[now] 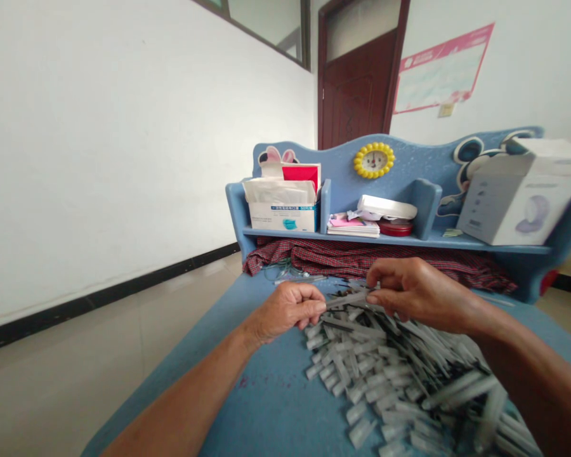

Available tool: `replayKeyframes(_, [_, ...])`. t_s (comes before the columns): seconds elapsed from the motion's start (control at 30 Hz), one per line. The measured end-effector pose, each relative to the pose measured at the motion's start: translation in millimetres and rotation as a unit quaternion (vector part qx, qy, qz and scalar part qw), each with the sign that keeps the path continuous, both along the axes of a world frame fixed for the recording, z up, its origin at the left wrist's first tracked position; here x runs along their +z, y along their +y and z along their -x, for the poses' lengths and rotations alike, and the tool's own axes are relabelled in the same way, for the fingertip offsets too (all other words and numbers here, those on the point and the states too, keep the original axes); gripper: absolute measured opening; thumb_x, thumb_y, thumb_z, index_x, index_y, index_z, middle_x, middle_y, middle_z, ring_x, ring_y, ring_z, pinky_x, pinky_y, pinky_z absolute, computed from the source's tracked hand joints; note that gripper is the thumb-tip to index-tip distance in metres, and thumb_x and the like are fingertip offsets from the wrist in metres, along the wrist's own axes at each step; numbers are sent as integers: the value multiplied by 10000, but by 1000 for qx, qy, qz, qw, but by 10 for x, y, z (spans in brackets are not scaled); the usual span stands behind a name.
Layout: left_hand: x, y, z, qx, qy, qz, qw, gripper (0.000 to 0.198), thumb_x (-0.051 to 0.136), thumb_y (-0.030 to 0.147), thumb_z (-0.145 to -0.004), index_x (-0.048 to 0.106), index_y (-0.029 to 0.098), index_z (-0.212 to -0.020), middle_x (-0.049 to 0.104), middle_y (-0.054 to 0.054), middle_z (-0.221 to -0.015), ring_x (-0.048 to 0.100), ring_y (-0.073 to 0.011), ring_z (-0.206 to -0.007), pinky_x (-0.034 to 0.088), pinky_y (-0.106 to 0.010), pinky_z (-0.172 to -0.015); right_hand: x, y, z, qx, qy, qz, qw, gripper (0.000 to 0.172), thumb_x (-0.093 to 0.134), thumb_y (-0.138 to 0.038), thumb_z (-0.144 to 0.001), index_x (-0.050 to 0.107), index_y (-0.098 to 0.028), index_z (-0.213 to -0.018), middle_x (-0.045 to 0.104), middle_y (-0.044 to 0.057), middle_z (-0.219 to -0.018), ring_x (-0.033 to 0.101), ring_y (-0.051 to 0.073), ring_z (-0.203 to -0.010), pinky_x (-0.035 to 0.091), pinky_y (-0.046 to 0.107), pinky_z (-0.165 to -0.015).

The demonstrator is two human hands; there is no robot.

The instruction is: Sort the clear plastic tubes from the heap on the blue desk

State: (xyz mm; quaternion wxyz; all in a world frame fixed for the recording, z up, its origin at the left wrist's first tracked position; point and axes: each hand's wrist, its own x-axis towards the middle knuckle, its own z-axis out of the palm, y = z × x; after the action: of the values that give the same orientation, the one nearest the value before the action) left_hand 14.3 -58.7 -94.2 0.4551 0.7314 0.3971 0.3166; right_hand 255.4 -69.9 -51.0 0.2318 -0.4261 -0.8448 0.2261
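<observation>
My left hand (pixel 292 308) is closed, pinching one end of a slim translucent pen barrel (pixel 345 299) between thumb and fingers. At its other end, the thumb and forefinger of my right hand (pixel 409 293) are closed on the same barrel; whether something thinner is also between them I cannot tell. Below both hands spreads a loose heap of translucent pen caps (pixel 361 381). Thin dark sticks that look like pen refills (pixel 426 355) lie across the heap's middle. More translucent barrels (pixel 464 388) are at the right, beside my right forearm.
The parts lie on a blue desk (pixel 261 393) with a raised shelf (pixel 290 233) behind. On it stand a mask box (pixel 283 216), a red round tin (pixel 394 227) and a white carton (pixel 518 197). A checked cloth (pixel 328 257) is bunched under the shelf.
</observation>
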Motion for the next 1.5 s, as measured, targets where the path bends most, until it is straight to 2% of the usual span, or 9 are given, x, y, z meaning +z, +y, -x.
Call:
replayKeyframes(0.07, [-2, 5, 4, -2, -1, 1, 1000, 234, 586, 335, -742, 604, 102, -728, 559, 10, -560, 410, -43, -425, 290, -156, -412, 2, 1, -4, -6, 3, 3, 1000, 266, 550, -423, -778, 536, -181, -887, 539, -41, -549, 454, 83, -456, 252, 184, -394])
replayKeyframes(0.23, [-6, 12, 9, -3, -2, 8, 1000, 244, 590, 346, -741, 601, 102, -729, 561, 7, -560, 414, -46, -427, 296, -157, -412, 19, 1, 7, -12, -31, -28, 999, 375, 396, -407, -866, 496, -163, -598, 524, -13, -503, 435, 70, -427, 274, 194, -420])
replayKeyframes(0.33, [-13, 14, 9, -3, 0, 9, 1000, 242, 591, 343, -740, 602, 102, -735, 568, 5, -564, 415, -45, -423, 293, -158, -410, 18, -5, 0, -13, -12, -22, 1000, 241, 480, -380, -826, 551, -166, -741, 552, -21, -540, 456, 81, -448, 277, 196, -421])
replayKeyframes(0.4, [-18, 15, 10, -2, -2, 11, 1000, 240, 591, 341, -741, 600, 102, -735, 568, 6, -564, 411, -44, -420, 287, -157, -408, 22, -9, -3, -16, -7, -16, 1000, 262, 530, -420, -791, 566, -170, -858, 560, -25, -551, 464, 91, -459, 261, 198, -409])
replayKeyframes(0.6, [-22, 12, 12, -10, -2, 14, 1000, 209, 587, 308, -753, 598, 99, -744, 570, 6, -571, 405, -39, -420, 287, -155, -413, 55, -22, 29, -3, -68, -49, 996, 372, 422, -366, -858, 524, -158, -567, 533, -5, -499, 450, 79, -460, 284, 201, -449])
replayKeyframes(0.8, [-12, 2, 6, -8, -9, 20, 1000, 228, 591, 322, -744, 599, 94, -744, 568, 5, -567, 400, -38, -415, 283, -155, -408, 43, -24, 8, -9, -36, -22, 999, 283, 550, -443, -774, 575, -162, -747, 556, -25, -529, 451, 82, -458, 255, 194, -417])
replayKeyframes(0.97, [-21, 10, 11, -12, -13, 26, 1000, 247, 594, 340, -745, 595, 93, -743, 569, 3, -573, 399, -37, -416, 280, -155, -409, 58, -20, 12, -2, -61, -25, 998, 396, 392, -411, -866, 527, -153, -598, 522, -14, -474, 422, 67, -416, 259, 196, -415])
replayKeyframes(1.13, [-35, 19, 11, -15, -8, 37, 999, 266, 606, 360, -736, 595, 95, -754, 568, 3, -571, 395, -40, -413, 283, -158, -403, 65, -32, 22, 4, -41, -23, 999, 230, 484, -307, -807, 566, -160, -649, 548, -21, -511, 453, 80, -455, 287, 194, -437])
replayKeyframes(1.5, [-23, 28, 41, -45, 1, 69, 997, 365, 559, 450, -775, 609, 92, -721, 552, 9, -522, 372, -28, -368, 257, -146, -370, 106, -54, -33, 12, -14, -9, 1000, 64, 509, -217, -752, 518, -172, -706, 500, -47, -537, 442, 81, -488, 285, 191, -452])
